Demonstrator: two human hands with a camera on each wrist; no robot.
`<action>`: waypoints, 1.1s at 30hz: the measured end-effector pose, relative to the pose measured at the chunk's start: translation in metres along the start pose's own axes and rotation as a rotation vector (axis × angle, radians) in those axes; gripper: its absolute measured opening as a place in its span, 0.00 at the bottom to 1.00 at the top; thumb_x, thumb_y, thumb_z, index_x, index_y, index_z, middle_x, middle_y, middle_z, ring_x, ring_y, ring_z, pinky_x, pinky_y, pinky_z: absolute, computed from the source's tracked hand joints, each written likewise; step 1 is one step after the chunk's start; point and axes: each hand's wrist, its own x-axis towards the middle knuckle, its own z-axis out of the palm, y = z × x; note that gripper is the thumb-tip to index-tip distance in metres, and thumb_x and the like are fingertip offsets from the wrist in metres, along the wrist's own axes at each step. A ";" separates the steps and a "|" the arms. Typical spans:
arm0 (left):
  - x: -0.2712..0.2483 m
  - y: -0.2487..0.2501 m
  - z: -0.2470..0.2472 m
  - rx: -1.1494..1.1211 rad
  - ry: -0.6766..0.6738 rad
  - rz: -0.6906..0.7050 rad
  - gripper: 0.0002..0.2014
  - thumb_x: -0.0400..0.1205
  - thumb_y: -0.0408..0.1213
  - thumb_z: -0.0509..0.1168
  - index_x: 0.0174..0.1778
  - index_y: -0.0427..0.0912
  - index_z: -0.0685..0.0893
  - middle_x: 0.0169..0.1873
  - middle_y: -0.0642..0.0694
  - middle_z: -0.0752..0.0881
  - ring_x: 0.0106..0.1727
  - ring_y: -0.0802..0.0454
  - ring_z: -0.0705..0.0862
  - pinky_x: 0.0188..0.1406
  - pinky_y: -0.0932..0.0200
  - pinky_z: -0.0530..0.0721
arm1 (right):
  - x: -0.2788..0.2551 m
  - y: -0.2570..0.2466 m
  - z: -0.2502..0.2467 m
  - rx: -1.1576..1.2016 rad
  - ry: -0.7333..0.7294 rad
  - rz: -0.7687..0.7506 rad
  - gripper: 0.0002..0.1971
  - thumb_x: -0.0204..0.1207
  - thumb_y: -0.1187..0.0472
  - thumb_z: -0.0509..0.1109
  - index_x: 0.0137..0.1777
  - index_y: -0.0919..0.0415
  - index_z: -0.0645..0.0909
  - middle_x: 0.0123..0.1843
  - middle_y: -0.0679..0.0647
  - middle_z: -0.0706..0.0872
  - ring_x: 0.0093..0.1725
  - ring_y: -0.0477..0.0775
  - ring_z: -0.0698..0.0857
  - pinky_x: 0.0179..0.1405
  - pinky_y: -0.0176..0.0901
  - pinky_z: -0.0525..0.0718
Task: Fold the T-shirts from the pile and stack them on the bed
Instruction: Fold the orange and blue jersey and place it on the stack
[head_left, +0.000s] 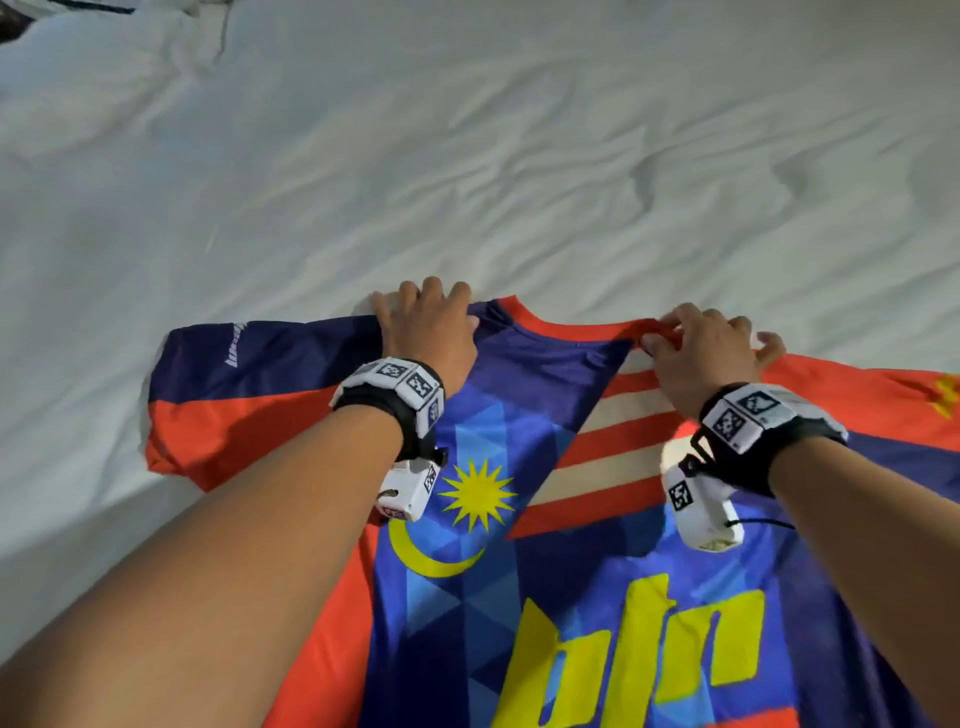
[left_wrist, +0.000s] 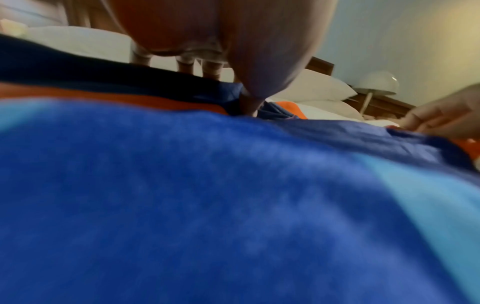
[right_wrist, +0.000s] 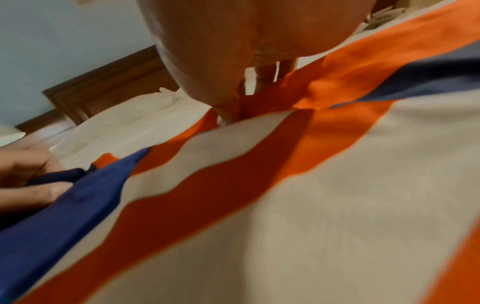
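Observation:
A blue and orange T-shirt (head_left: 519, 545) with a yellow star, a crescent and yellow letters lies spread face up on the white bed (head_left: 467, 156), collar pointing away from me. My left hand (head_left: 426, 322) pinches its left shoulder beside the collar, thumb on top of the blue cloth (left_wrist: 182, 185). My right hand (head_left: 701, 343) pinches the orange collar edge at the right shoulder, above the red and cream stripes (right_wrist: 259, 185). The left sleeve (head_left: 234, 384) lies flat; the right sleeve runs out of the head view.
Rumpled white sheet stretches beyond the shirt. A dark piece of cloth (head_left: 88, 5) peeks in at the far left corner. White pillows (left_wrist: 319, 88), a wooden headboard (left_wrist: 384, 102) and a white lamp (left_wrist: 376, 84) stand at the head of the bed.

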 end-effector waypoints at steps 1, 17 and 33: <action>0.002 -0.001 -0.001 -0.046 0.007 -0.027 0.14 0.90 0.48 0.58 0.67 0.46 0.77 0.66 0.41 0.81 0.69 0.35 0.75 0.74 0.29 0.66 | 0.005 0.002 -0.002 0.033 0.001 0.010 0.13 0.83 0.43 0.63 0.60 0.46 0.80 0.63 0.55 0.83 0.70 0.63 0.73 0.76 0.66 0.55; -0.071 0.022 0.057 0.057 -0.024 0.193 0.38 0.86 0.67 0.37 0.91 0.54 0.51 0.90 0.42 0.51 0.90 0.40 0.52 0.85 0.26 0.45 | -0.075 0.039 0.061 -0.095 -0.098 -0.313 0.39 0.82 0.29 0.36 0.90 0.44 0.38 0.92 0.49 0.40 0.90 0.55 0.40 0.87 0.62 0.36; -0.241 -0.016 0.070 0.019 -0.052 -0.007 0.35 0.89 0.63 0.41 0.91 0.52 0.52 0.90 0.40 0.50 0.90 0.38 0.51 0.86 0.30 0.50 | -0.235 0.051 0.087 -0.040 -0.116 -0.259 0.35 0.84 0.33 0.42 0.90 0.41 0.43 0.92 0.51 0.41 0.90 0.60 0.42 0.87 0.64 0.40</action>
